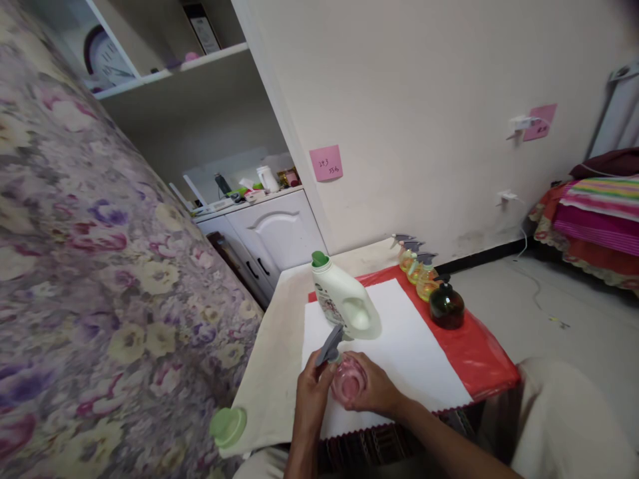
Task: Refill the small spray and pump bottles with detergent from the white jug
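My right hand is wrapped round the side of a small, rounded, clear-pink spray bottle, tilted above the white sheet. The fingers of my left hand are closed on the grey trigger spray head at the bottle's neck. Whether the head is screwed on or loose I cannot tell. Just beyond my hands a pale detergent bottle with a green spout stands on the sheet, uncapped. A green cap lies at the table's near left corner.
Several yellow spray bottles with grey heads line the table's far right side, beside a dark pump bottle. Red plastic covers that side. A floral curtain hangs at left; a white cabinet and the wall stand behind.
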A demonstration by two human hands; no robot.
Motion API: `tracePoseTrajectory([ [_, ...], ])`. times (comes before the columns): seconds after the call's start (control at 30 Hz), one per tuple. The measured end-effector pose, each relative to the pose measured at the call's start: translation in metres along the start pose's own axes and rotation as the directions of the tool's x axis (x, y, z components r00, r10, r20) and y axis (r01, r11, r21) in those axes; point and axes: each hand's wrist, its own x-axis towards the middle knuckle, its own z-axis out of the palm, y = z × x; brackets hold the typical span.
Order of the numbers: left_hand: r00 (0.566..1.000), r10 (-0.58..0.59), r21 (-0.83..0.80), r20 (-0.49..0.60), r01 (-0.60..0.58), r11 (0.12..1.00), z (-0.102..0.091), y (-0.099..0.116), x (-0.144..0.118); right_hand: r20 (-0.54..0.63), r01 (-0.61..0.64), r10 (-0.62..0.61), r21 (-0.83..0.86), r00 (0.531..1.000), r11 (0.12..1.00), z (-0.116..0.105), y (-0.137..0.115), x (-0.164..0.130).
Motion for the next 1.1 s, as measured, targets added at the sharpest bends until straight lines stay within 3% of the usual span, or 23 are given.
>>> tracePoseTrajectory([
  [0.3,0.988,0.016,-0.024,-0.155,-0.02,1.0,0.01,-0.019,0.002,0.005,-0.006,0.006,-0.004,1.0,1.0,-0.001,-0.002,0.001],
  [0.5,0.994,0.007,-0.087,-0.108,-0.016,0.996,0.01,-0.026,-0.001,0.007,-0.015,0.015,0.001,1.0,1.0,-0.001,-0.002,0.0],
  [0.7,0.975,0.032,-0.035,-0.22,-0.041,0.999,0.019,-0.021,-0.001,0.004,-0.021,0.021,0.0,1.0,1.0,-0.002,-0.003,0.0],
  [0.8,0.98,0.026,0.012,-0.2,-0.024,1.0,0.017,-0.018,-0.002,0.001,-0.033,0.033,-0.001,0.999,0.999,-0.002,-0.006,0.0],
  [0.9,0.984,0.012,-0.04,-0.177,-0.019,0.999,0.014,-0.02,-0.003,0.004,-0.056,0.056,0.005,0.998,0.998,-0.004,-0.01,0.0],
  [1.0,0.967,-0.005,-0.089,-0.254,-0.018,0.996,0.015,-0.025,-0.002,0.015,-0.057,0.057,0.014,0.998,0.998,-0.006,-0.013,0.0],
  [1.1,0.945,0.008,-0.026,-0.326,-0.018,1.0,0.018,-0.027,-0.001,0.021,-0.048,0.047,0.016,0.999,0.999,-0.006,-0.014,0.001],
])
